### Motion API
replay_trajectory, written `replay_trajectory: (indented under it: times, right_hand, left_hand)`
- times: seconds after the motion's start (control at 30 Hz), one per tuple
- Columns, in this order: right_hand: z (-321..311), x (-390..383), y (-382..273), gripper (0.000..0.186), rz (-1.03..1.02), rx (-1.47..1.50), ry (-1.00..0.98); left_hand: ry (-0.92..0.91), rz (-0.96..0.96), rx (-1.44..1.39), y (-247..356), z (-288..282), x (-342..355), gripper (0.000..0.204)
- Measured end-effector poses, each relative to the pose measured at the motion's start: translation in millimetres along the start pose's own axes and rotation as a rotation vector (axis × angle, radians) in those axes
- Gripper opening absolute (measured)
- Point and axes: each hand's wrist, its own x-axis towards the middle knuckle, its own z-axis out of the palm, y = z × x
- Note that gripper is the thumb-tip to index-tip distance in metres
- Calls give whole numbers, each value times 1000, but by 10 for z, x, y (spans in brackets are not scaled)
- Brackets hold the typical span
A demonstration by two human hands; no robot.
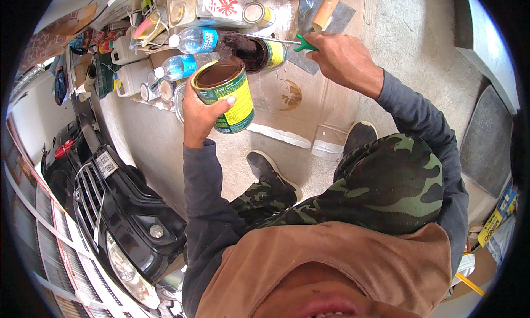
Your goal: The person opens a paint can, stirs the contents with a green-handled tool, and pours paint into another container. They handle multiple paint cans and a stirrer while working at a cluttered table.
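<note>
My left hand (200, 116) is wrapped round a paint can (238, 105) with a yellow and green label. The can is open at the top, and dark brown paint shows inside. Closed on the green handle of a small paint roller (305, 44) is my right hand (349, 61). The roller's thin metal rod reaches left, and its brown, paint-soaked sleeve (237, 41) is over or beside the mouth of a second open can (276, 54). That can is coated brown inside and appears tilted, close to the rim of the held can.
Two clear bottles with blue labels (207, 40) lie left of the second can. White jugs (132, 78), a large rectangular tin (215, 6) and a small can (258, 13) stand around. Cardboard (326, 105) covers the floor, with a cardboard tube (326, 10). A dark car (124, 207) is at left.
</note>
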Motion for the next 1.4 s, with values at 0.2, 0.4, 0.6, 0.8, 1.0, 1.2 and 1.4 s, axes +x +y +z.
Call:
replay_trajectory:
  times: [0.2,0.4,0.6,0.8,1.0,1.2,1.4]
  right_hand:
    - [-47,13,-25,31,-14,17,20]
    - [-80,30,-34,29,-2,27,-7]
    - [-80,44,-49,28,7,11,-9]
    - [-85,26,-62,25,-21,-12,27]
    - [-87,58,-97,24,-41,-19,40]
    - [-123,63,-125,32,-27,-35,-24]
    - [-85,27,-169,33,-92,-83,38]
  left_hand:
    - [-5,-8,-7,12,3,-1,77]
    - [-11,29,18,13,1,7,77]
    - [-34,-24,19,43,2,1,76]
    - [-40,-31,0,2,12,46,78]
    - [-73,11,-26,-44,10,66,82]
    - [-79,21,-40,-78,40,72,84]
    - [-63,15,-15,-117,19,81,85]
